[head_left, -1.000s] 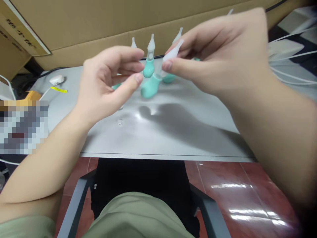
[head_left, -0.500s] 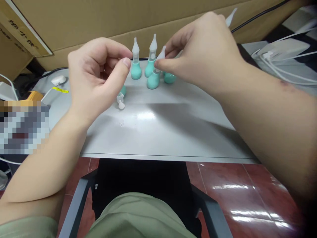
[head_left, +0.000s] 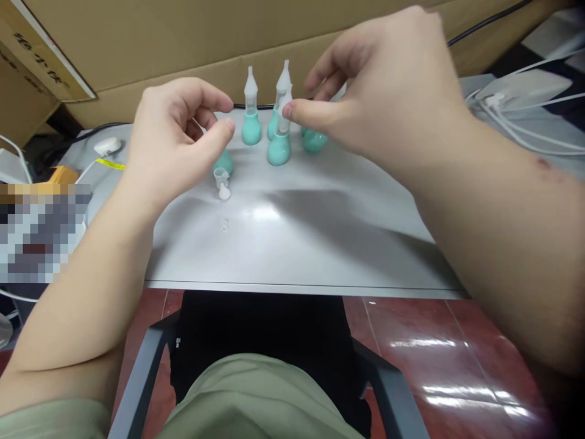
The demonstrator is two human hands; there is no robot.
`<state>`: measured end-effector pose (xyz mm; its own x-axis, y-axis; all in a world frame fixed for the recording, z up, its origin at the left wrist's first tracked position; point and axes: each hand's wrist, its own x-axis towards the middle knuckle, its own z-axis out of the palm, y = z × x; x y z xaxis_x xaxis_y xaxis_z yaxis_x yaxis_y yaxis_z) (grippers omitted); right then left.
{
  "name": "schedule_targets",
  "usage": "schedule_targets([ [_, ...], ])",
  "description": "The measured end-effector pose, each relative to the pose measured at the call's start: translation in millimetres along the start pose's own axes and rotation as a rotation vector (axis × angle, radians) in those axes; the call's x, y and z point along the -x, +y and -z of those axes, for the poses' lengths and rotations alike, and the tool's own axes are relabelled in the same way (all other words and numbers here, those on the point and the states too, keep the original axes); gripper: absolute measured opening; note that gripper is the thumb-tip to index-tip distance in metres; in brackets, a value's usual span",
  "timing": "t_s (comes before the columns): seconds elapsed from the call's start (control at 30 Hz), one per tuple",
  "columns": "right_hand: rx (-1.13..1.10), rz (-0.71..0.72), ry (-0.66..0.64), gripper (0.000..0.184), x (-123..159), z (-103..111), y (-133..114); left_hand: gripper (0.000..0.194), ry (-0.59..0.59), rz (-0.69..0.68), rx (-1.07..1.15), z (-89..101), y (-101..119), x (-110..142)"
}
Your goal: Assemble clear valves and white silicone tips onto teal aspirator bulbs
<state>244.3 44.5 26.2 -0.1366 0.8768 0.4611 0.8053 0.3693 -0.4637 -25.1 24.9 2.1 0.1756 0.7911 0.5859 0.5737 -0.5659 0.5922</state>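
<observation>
Bulb nasal aspirators with teal bulbs and white tips stand on the grey table. My right hand (head_left: 379, 85) has its fingers apart, its thumb at the upper part of the front aspirator (head_left: 278, 149), which stands upright. Close behind that one is another aspirator (head_left: 284, 78), and a third aspirator (head_left: 251, 128) stands to the left. A teal bulb (head_left: 314, 141) below my right hand is partly covered. My left hand (head_left: 176, 140) is open, thumb and forefinger apart, with nothing seen between them. Beside it are a loose teal bulb (head_left: 224, 161) and a clear piece with a white tip (head_left: 223, 191).
Tiny clear rings (head_left: 225, 225) lie on the grey table (head_left: 283, 256). Cardboard (head_left: 183, 36) walls off the back. A white cable (head_left: 108, 146) with a yellow tag lies at left; more white cables (head_left: 498, 116) are at right. Chair armrests (head_left: 141, 378) stand in front.
My right fingers have spread away from the front aspirator, which has gone from tilted to upright. My left hand has drawn slightly left, its fingertips further apart.
</observation>
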Motion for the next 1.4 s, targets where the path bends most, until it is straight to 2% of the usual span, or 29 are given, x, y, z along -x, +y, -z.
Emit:
schedule_targets([
  [0.1, -0.007, 0.061, 0.005, 0.047, 12, 7, -9, 0.012, -0.053, 0.039, -0.116, 10.8, 3, -1],
  [0.2, 0.032, 0.107, -0.191, 0.058, 26, 7, -25, 0.016, -0.096, 0.067, -0.202, 15.0, 3, -1],
  [0.27, 0.071, 0.143, -0.357, 0.055, 33, 3, -36, 0.019, -0.133, 0.081, -0.217, 16.3, 4, 0],
  [0.33, 0.068, 0.208, -0.496, 0.04, 37, -3, -43, 0.02, -0.165, 0.078, -0.201, 17.9, 7, 1],
  [0.4, 0.021, 0.27, -0.576, 0.024, 37, -13, -47, 0.021, -0.185, 0.071, -0.196, 20.5, 11, 2],
  [0.47, -0.046, 0.3, -0.564, 0.017, 36, -25, -46, 0.024, -0.239, 0.088, -0.228, 24.2, 14, 2],
  [0.57, -0.144, 0.322, -0.463, 0.023, 35, -47, -38, 0.026, -0.324, 0.138, -0.288, 29.8, 16, 0],
  [0.7, -0.264, 0.387, -0.345, 0.028, 40, -69, -21, 0.017, -0.286, 0.138, -0.301, 36.0, 20, -2],
  [0.77, -0.337, 0.439, -0.356, 0.026, 45, -73, -15, 0.016, -0.305, 0.143, -0.302, 39.6, 24, -2],
  [0.9, -0.377, 0.461, -0.458, 0.023, 51, -69, -13, 0.021, -0.444, 0.138, -0.35, 45.4, 32, -3],
  [1.03, -0.375, 0.419, -0.371, 0.03, 50, -71, -13, 0.032, -0.506, 0.114, -0.479, 44.7, 30, -2],
  [1.13, -0.345, 0.461, -0.355, 0.043, 48, -78, -11, 0.035, -0.5, 0.097, -0.507, 45.7, 28, -2],
  [1.2, -0.298, 0.484, -0.362, 0.045, 47, -81, -10, 0.032, -0.494, 0.101, -0.519, 49.1, 31, -1],
  [1.4, -0.227, 0.466, -0.387, 0.033, 44, -85, -9, 0.016, -0.697, 0.143, -0.512, 56.8, 42, -4],
])
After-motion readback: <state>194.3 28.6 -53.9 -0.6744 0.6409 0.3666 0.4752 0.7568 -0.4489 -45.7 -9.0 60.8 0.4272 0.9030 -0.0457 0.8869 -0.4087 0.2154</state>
